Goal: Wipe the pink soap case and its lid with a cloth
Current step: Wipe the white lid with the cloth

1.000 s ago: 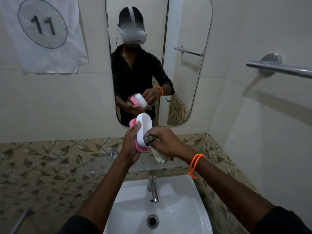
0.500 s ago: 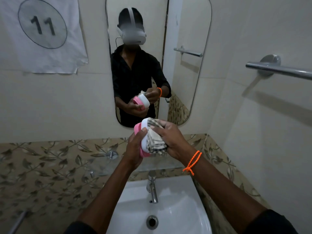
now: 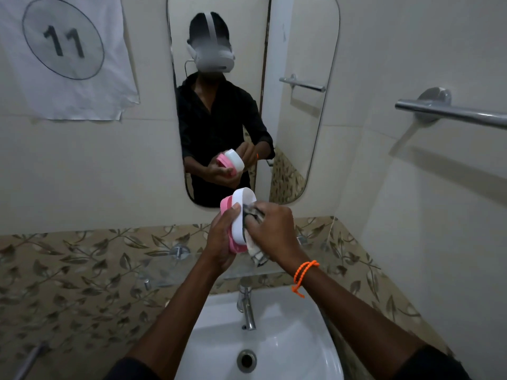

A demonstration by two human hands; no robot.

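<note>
The wiping step is in hand, and the person holds everything up in the air over the sink (image 3: 274,352), in front of the mirror (image 3: 301,133). The left hand (image 3: 220,239) grips the soap case (image 3: 225,207) and its white lid (image 3: 240,215) together, the pink part on the far side and the lid facing the right hand; its fingers are curled round the pair, with the thumb lying across the lid's rim. The right hand (image 3: 274,231) holds the cloth (image 3: 255,248) bunched in curled fingers and presses it against the open face of the lid, so the lid's inside seems to be the surface now being cleaned. Whether the pink part has had its turn cannot be told from here. The next move likely calls for the cloth to sweep round the rest of the lid, then for the left hand to turn the pair so the pink case faces the cloth, with a firm enough grip that neither piece slips into the basin below. By count: one pink case, one white lid, one cloth, two hands, one tap (image 3: 247,308) at the sink's back edge, one orange wristband (image 3: 303,274) on the right wrist, and one towel rail (image 3: 450,111) on the right wall.
</note>
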